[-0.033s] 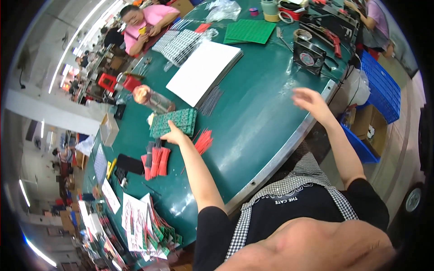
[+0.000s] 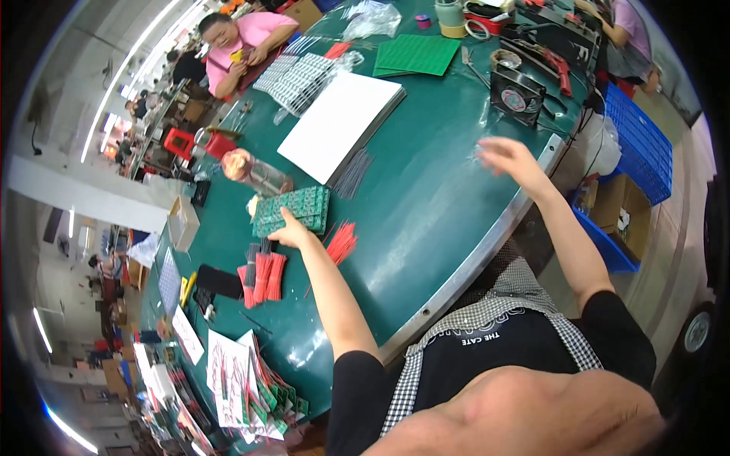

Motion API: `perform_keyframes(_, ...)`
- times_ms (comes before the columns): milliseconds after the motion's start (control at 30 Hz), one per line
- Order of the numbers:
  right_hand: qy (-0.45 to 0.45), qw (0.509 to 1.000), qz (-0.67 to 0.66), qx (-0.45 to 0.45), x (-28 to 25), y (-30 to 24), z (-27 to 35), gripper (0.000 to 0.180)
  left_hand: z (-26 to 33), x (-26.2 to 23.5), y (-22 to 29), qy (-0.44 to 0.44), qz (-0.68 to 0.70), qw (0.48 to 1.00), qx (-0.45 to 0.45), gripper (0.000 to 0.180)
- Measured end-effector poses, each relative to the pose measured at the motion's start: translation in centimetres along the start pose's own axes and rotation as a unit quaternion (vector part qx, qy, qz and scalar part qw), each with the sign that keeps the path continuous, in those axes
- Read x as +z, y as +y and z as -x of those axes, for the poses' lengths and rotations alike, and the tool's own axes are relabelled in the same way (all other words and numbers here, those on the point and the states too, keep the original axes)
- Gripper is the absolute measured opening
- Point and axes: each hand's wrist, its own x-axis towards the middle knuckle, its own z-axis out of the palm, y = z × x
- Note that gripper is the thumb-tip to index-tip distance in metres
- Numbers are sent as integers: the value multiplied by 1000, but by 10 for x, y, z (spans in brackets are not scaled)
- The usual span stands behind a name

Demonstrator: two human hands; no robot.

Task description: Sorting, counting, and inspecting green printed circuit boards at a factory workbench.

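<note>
My left hand (image 2: 290,230) grips the near edge of a stack of green circuit board panels (image 2: 293,205), its thumb on top; some fingers are hidden. My right hand (image 2: 513,161) is raised near the table's right edge, fingers apart, holding nothing. Bundles of red wires (image 2: 264,277) lie close to my left hand, with dark wire bundles among them. Loose red wires (image 2: 343,240) are spread to the right of my left wrist. Behind the panels stands a clear bottle (image 2: 262,176).
A stack of white sheets (image 2: 334,125) and dark wires (image 2: 352,173) lie mid-table. Green sheets (image 2: 417,55) and a small fan (image 2: 518,97) are farther back. Wired green boards (image 2: 281,399) rest at the near left. A co-worker in pink (image 2: 247,42) sits across; blue crates (image 2: 639,144) stand at right.
My right hand has moved slightly left and up over the table. My left hand stays at the circuit board panels.
</note>
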Motion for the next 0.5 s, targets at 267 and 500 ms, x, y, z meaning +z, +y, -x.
perform_keyframes(267,230,920,-306,86,-30,85,-270,41,29,-34,14,-139,255,957,2,63)
perform_keyframes(500,394,856,-328,75,-17,78,-352,17,85,-122,16,-203,71,957,192,63)
